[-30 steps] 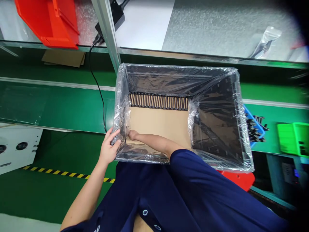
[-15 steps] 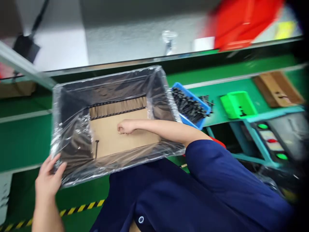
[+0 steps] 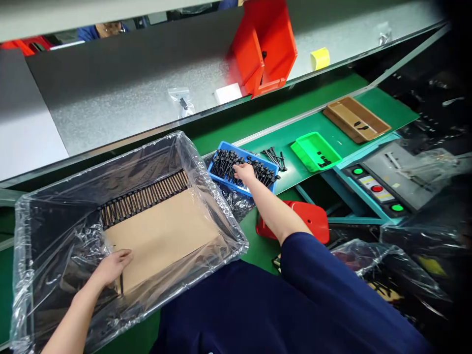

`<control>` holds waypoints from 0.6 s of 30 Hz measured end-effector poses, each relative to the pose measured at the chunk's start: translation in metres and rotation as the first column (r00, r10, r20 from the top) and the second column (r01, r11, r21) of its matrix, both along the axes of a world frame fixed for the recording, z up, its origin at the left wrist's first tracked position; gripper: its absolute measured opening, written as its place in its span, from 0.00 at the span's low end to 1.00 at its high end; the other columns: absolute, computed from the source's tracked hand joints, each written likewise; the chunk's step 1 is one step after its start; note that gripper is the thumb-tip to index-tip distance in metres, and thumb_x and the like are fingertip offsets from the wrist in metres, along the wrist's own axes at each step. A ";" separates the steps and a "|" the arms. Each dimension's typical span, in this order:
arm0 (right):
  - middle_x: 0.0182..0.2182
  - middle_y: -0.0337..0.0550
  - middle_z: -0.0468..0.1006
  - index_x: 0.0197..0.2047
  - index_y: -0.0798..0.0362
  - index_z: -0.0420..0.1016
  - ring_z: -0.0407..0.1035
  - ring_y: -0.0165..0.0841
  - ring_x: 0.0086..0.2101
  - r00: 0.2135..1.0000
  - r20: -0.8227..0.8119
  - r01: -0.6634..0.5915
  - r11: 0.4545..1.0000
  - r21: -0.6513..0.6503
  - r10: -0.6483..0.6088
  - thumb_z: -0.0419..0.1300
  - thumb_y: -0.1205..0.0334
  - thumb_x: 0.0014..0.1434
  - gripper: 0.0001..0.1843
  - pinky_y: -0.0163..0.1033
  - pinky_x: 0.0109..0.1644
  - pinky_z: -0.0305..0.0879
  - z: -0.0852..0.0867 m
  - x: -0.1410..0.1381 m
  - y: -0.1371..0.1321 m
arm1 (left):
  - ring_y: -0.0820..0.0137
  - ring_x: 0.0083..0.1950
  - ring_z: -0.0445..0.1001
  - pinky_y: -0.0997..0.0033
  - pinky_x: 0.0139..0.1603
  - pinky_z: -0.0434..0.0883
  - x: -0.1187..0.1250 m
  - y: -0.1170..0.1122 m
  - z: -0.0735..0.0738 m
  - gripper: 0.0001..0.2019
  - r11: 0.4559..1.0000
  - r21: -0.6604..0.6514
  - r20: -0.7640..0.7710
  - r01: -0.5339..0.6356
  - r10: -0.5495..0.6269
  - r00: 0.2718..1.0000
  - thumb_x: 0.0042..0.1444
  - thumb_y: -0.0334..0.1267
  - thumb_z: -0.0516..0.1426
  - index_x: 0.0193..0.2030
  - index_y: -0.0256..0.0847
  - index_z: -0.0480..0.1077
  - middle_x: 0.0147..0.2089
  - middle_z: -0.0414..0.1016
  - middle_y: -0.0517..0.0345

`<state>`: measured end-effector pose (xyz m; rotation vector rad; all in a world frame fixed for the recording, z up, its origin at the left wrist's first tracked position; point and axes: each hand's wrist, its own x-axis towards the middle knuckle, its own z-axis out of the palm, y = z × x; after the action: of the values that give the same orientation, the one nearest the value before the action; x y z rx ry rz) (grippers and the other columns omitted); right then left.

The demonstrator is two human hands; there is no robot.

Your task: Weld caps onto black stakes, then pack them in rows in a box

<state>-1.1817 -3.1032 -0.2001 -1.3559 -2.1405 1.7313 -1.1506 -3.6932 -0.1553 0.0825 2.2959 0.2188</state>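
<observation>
My left hand (image 3: 113, 265) is over the left front of a cardboard sheet (image 3: 165, 228), fingers bent and close together. A dark rod (image 3: 121, 285) shows just below it; the hand hides what its fingers hold, if anything. The sheet lies in a large tote (image 3: 230, 223) lined with clear plastic. Along its far side runs a row of black screw-like parts (image 3: 147, 199). My right hand (image 3: 245, 173) reaches into a blue bin (image 3: 230, 184) heaped with the same parts, its fingers closed down among them; the fingertips are partly hidden.
Loose black parts (image 3: 272, 156) lie right of the blue bin. Beyond are a green tray (image 3: 308, 147) and a brown tray (image 3: 341, 110). A red stool (image 3: 313, 221) stands below. The metal shelf (image 3: 129, 98) overhead holds a red bin (image 3: 275, 44).
My view has swung right. My right hand has moved from above the cardboard to the blue bin. My left hand has left the tote's rim and is now inside, over the cardboard.
</observation>
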 end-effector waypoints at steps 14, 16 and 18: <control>0.61 0.70 0.60 0.68 0.63 0.51 0.61 0.51 0.61 0.849 0.456 0.136 0.945 0.299 -0.266 0.73 0.57 0.52 0.50 0.49 0.62 0.63 -0.044 -0.088 -0.070 | 0.55 0.58 0.77 0.61 0.59 0.71 0.011 -0.024 -0.117 0.16 0.934 -0.248 0.352 0.258 -0.160 0.922 0.55 0.37 0.55 0.45 0.36 0.79 0.55 0.80 0.42; 0.61 0.71 0.61 0.69 0.64 0.50 0.60 0.51 0.62 0.834 0.477 0.134 0.941 0.310 -0.276 0.74 0.55 0.52 0.52 0.50 0.62 0.63 -0.045 -0.089 -0.071 | 0.53 0.60 0.76 0.60 0.61 0.69 0.014 -0.032 -0.121 0.16 0.918 -0.295 0.354 0.264 -0.152 0.923 0.55 0.35 0.55 0.45 0.31 0.79 0.56 0.78 0.35; 0.60 0.71 0.62 0.69 0.64 0.49 0.61 0.51 0.62 0.826 0.487 0.132 0.937 0.324 -0.284 0.74 0.54 0.52 0.53 0.51 0.62 0.63 -0.047 -0.090 -0.071 | 0.53 0.62 0.74 0.62 0.62 0.68 0.017 -0.041 -0.122 0.17 0.907 -0.333 0.349 0.259 -0.137 0.927 0.54 0.32 0.54 0.47 0.28 0.78 0.57 0.76 0.31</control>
<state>-1.2722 -3.1741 -0.2467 -2.0642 -2.2427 0.9974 -1.1337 -3.7337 -0.2769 0.0810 1.9493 -0.2978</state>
